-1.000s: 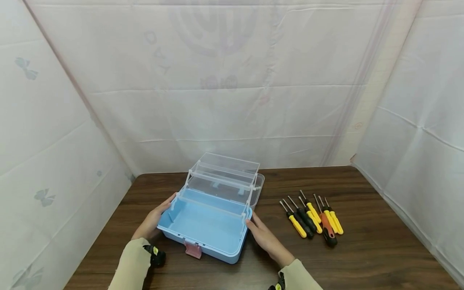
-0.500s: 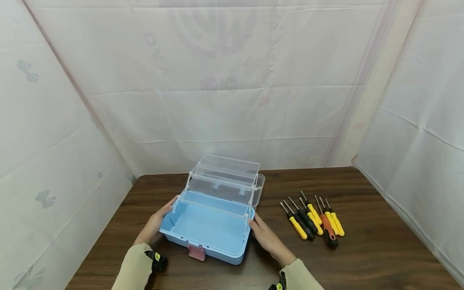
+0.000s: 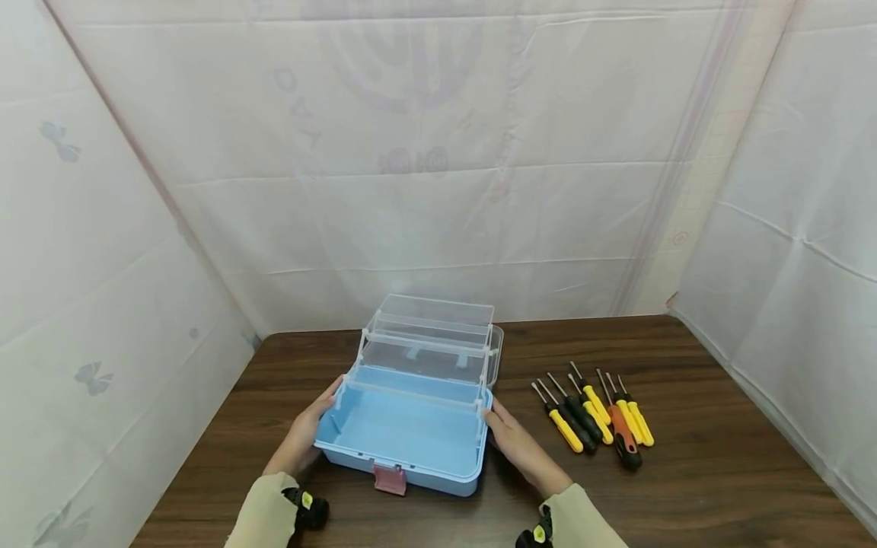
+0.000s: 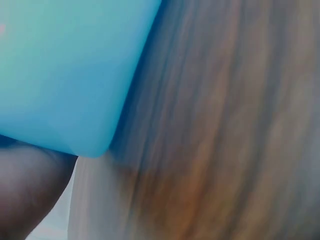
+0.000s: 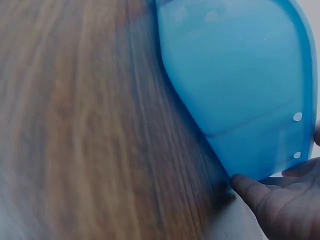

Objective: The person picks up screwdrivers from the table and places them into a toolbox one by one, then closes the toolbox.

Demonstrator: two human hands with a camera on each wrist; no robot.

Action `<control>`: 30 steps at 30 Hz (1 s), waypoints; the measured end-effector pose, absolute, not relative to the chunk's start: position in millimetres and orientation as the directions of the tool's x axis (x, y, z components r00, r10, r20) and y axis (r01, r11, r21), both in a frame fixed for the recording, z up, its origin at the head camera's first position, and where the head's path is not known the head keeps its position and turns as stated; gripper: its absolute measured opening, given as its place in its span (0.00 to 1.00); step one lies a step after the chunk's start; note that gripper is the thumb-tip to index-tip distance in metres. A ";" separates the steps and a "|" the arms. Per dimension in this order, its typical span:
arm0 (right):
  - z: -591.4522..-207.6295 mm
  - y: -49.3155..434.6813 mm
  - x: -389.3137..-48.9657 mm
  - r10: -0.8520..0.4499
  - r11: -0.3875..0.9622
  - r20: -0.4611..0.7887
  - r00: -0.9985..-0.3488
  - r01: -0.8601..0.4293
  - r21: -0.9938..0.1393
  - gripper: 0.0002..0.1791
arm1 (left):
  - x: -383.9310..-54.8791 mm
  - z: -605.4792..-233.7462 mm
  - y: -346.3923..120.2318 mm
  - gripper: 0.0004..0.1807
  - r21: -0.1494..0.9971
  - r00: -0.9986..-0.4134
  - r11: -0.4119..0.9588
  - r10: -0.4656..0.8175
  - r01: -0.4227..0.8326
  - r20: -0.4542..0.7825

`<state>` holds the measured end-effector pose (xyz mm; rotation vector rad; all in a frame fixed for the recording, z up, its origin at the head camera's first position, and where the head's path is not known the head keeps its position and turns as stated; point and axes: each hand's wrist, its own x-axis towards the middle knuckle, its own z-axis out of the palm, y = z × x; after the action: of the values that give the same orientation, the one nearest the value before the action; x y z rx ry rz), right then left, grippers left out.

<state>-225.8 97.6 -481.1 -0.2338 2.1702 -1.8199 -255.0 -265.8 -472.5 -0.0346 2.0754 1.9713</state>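
A light blue toolbox (image 3: 404, 434) with a pink latch (image 3: 390, 479) sits at the front middle of the table, opened up. Clear fold-out trays (image 3: 428, 323) on white hinge arms lean back over its rear, and the bare blue bottom shows. My left hand (image 3: 301, 438) holds the left wall near the back corner. On the opposite wall my right hand (image 3: 524, 449) grips, thumb at the rim and fingers along the outside. In the right wrist view, fingertips (image 5: 242, 182) press the box's lower corner. The left wrist view shows only part of the hand beside the blue wall (image 4: 65, 90).
Several screwdrivers (image 3: 565, 431) with yellow or black handles lie in a group right of the toolbox. One has an orange and black handle (image 3: 625, 440). White sheeting (image 3: 411, 228) rises behind the dark wooden table (image 3: 719, 426) and along both sides.
Both hands have shifted the toolbox a little to the right and turned it slightly, so its front faces me more squarely. The screwdrivers keep their arrangement.
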 end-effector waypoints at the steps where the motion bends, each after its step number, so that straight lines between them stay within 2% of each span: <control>1: -481.2 98.8 -226.7 -0.312 0.176 -0.127 -0.942 0.074 -0.982 0.36 | -253.9 -472.3 -263.9 0.29 0.976 -0.961 0.069 0.172 -0.207 -0.216; 6: -482.6 106.0 -231.3 -0.308 0.160 -0.133 -0.942 0.087 -0.983 0.35 | -248.8 -472.2 -254.2 0.29 0.976 -0.962 0.065 0.167 -0.209 -0.217; 21: -481.4 128.8 -236.0 -0.210 0.225 -0.157 -0.965 0.108 -0.968 0.33 | -228.5 -473.4 -217.6 0.29 0.985 -0.974 0.078 0.153 -0.156 -0.166; 30: -479.4 146.3 -238.6 -0.209 0.261 -0.170 -0.963 0.113 -0.959 0.33 | -219.6 -472.6 -198.5 0.30 0.984 -0.976 0.063 0.130 -0.167 -0.174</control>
<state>-238.6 146.3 -479.4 -0.0895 2.2709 -1.7615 -219.6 -198.5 -472.6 -0.0378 2.1209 2.0131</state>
